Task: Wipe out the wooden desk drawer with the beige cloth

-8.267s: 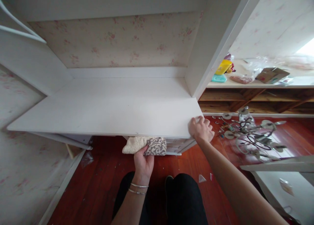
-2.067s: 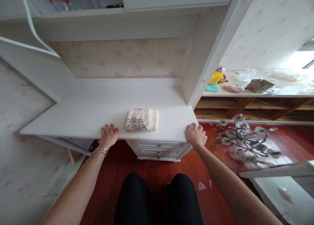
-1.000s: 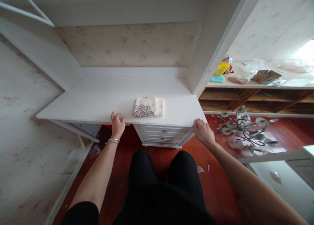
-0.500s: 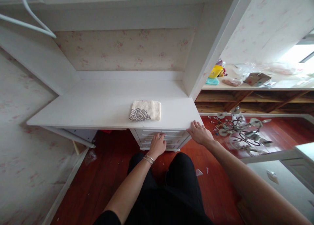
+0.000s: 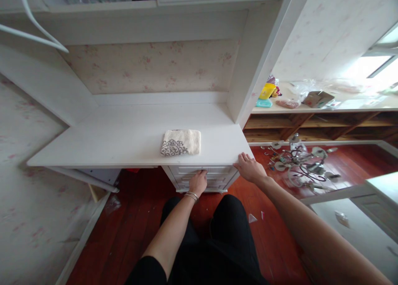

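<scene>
The single head-worn view looks forward and down, near, onto the white desk [image 5: 124,140].

Drawer unit [image 5: 203,179]: white, sat under the right end of the white desktop [image 5: 124,140], drawers stacked, fronts panelled with small knobs. All looked closed. Left hand [image 5: 198,182] was on an upper drawer front at its knob; grip not discernible. Right hand [image 5: 248,167] rested, fingers spread, on the desktop's front right corner. Desktop was flat, with its front edge overhanging the drawers.
</scene>
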The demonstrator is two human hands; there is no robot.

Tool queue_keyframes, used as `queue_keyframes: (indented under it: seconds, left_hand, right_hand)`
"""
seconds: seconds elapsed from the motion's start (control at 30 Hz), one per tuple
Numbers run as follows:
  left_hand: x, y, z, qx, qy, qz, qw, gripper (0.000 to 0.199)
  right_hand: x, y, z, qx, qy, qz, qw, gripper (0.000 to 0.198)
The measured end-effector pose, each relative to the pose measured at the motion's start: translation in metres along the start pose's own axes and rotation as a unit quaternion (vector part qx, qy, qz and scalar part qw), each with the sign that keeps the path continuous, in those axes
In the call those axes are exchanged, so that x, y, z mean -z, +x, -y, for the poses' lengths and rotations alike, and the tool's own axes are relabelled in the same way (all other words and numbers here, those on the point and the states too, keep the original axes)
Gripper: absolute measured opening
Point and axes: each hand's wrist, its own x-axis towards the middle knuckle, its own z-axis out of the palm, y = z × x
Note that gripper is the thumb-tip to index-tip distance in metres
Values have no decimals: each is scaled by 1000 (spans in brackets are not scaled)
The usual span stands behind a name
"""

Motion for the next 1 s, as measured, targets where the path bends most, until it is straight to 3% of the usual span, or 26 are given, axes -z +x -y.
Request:
queue_keyframes:
  seconds: [0.4, 0.8, 1.0]
  left_hand:
    - [7, -2, -5, 31, -10, 12, 999, 31]
    - [15, -3, -8, 37, -13, 29, 999, 31]
    - [11, -35, -10, 33, -22, 36, 999, 28]
  right_hand:
    - [16, 2, -1, 11, 8, 19, 1000, 50]
    - [12, 2, -3, 16, -13, 15, 1000, 51]
    - [13, 1, -3, 24, -16, 16, 999, 50]
